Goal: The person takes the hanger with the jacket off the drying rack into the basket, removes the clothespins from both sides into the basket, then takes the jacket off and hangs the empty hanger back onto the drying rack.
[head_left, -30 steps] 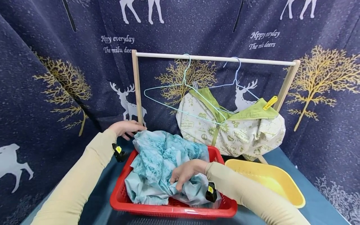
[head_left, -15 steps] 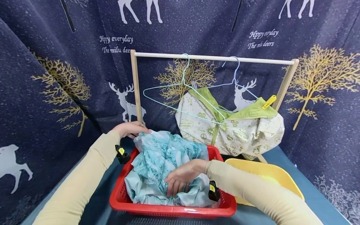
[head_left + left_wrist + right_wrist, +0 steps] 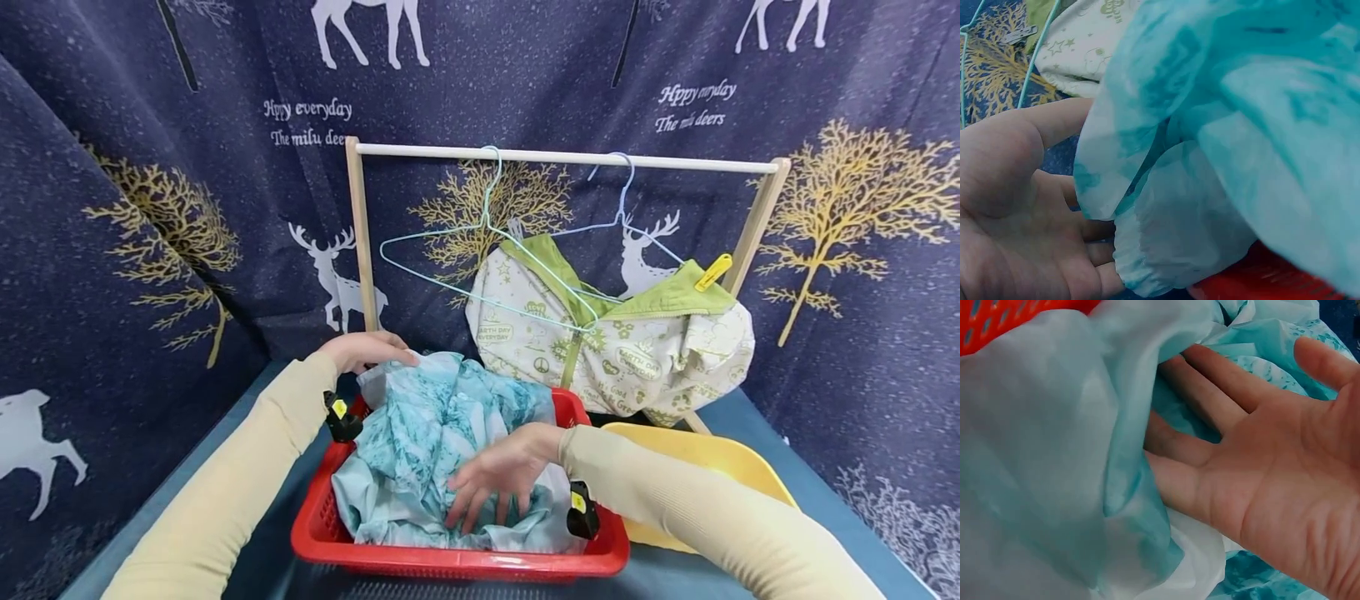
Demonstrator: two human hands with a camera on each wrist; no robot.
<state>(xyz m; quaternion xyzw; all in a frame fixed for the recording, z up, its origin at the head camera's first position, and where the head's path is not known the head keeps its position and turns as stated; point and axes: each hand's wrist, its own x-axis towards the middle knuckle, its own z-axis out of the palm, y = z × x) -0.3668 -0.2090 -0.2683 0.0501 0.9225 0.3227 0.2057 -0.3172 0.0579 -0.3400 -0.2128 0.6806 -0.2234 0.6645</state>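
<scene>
A thin teal-and-white garment [image 3: 408, 437] lies crumpled in the red basket [image 3: 450, 557]. At the basket's back left corner, my left hand [image 3: 367, 350] reaches over the garment's far edge. The left wrist view shows its palm facing the cloth, thumb and fingertips partly hidden behind the folds near a gathered cuff [image 3: 1127, 253]. My right hand [image 3: 506, 471] is over the front of the heap, fingers spread. From the right wrist view, those fingers are extended and slip under a fold [image 3: 1132, 425], which hides their tips; the thumb stands apart from them.
Behind the basket stands a wooden rack with a white rail [image 3: 562, 156]. A mint hanger [image 3: 435, 275] hangs beside a blue hanger [image 3: 624, 196], near which a white-and-green garment [image 3: 615, 358] hangs with a yellow clip [image 3: 713, 272]. A yellow basin [image 3: 738, 467] sits at the right.
My left hand has shifted right and come over the garment's back edge. The right hand's curled fingers have straightened and spread, and that hand has moved slightly right since half a second ago.
</scene>
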